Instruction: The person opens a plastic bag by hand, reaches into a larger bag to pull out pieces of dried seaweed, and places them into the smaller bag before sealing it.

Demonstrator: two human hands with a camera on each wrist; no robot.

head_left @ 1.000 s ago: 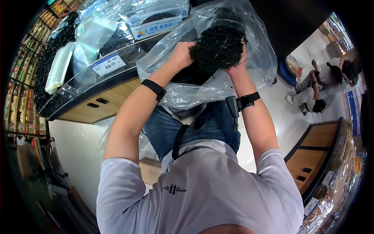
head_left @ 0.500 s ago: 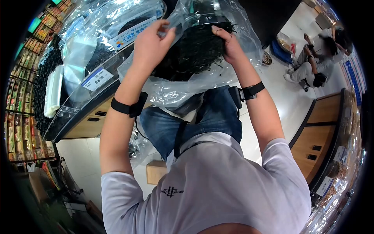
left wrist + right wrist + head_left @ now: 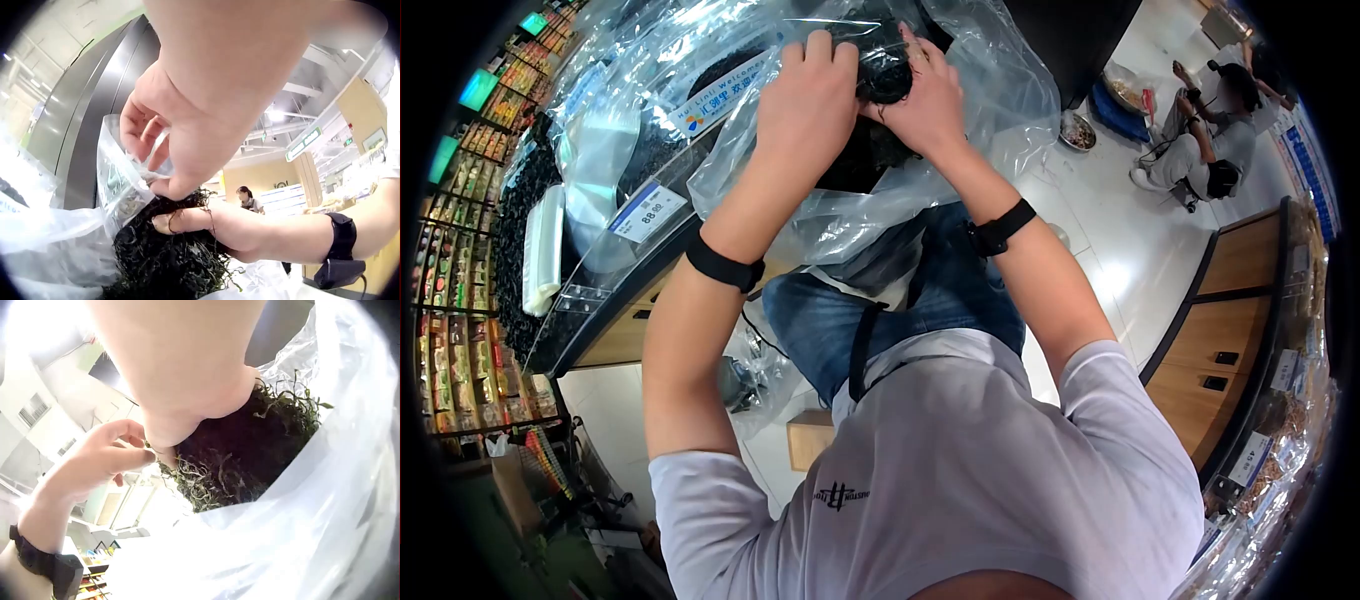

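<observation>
Dark, stringy dried seaweed (image 3: 169, 256) fills the lower middle of the left wrist view and sits against the large clear bag (image 3: 350, 487) in the right wrist view. My left hand (image 3: 808, 105) pinches the edge of a small clear plastic bag (image 3: 122, 181) with curled fingers, just above the seaweed. My right hand (image 3: 925, 100) grips the seaweed bundle, its thumb lying on the strands in the left wrist view. Part of the dark clump (image 3: 887, 78) shows between both hands in the head view; most right fingers are hidden in the right wrist view.
A display bin with a price tag (image 3: 648, 211) and a roll of clear bags (image 3: 543, 250) stands at left. A small box (image 3: 808, 440) is on the floor. Wooden cabinets (image 3: 1215, 350) stand at right, with people crouching (image 3: 1200, 150) beyond.
The seaweed bundle has moved from the right hand's raised hold down and left. My left hand let go of it, moved left, then came back beside the right hand with plastic in its fingers.
</observation>
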